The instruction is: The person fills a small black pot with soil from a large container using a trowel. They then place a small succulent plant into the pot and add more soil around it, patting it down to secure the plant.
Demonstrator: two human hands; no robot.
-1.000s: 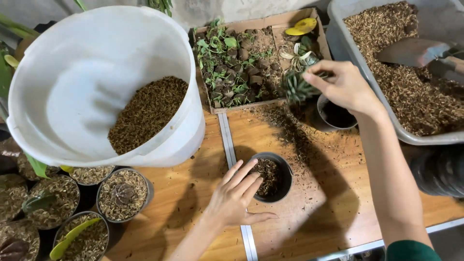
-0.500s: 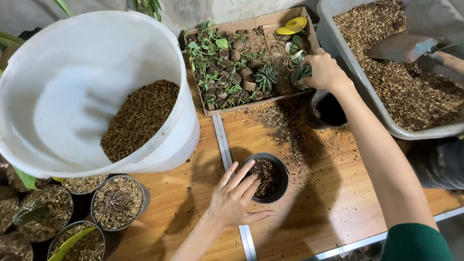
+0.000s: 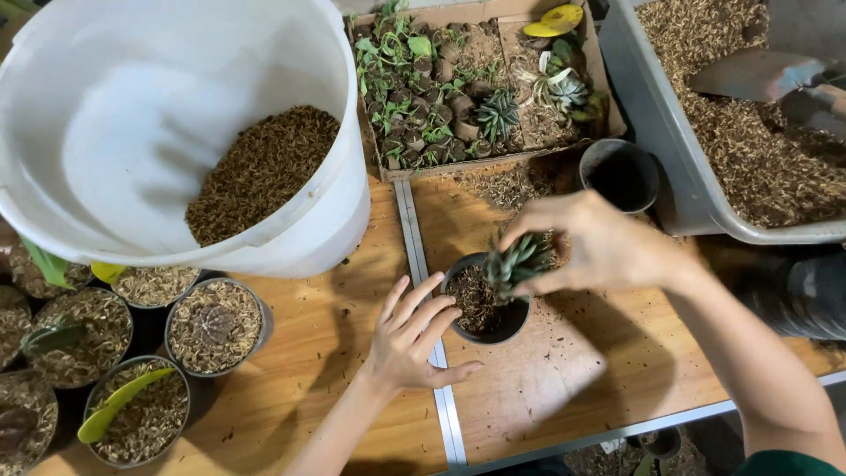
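A small black pot [image 3: 486, 326], partly filled with brown potting mix, stands on the wooden table [image 3: 564, 388]. My left hand [image 3: 414, 337] rests against its left side with the fingers spread. My right hand [image 3: 592, 242] holds a small spiky green succulent [image 3: 515, 263] by its base over the pot's right rim. A cardboard tray [image 3: 480, 92] of several small plants and succulents lies at the back of the table.
A large white bucket [image 3: 176, 132] holding potting mix fills the upper left. A grey tub [image 3: 696, 189] of mix with a trowel [image 3: 758, 75] is at the right. An empty black pot [image 3: 621, 174] stands behind. Several filled pots [image 3: 214, 326] sit at lower left.
My right hand has left the plant tray and come down over the black pot, now with a succulent in it. The left hand has stayed at the pot.
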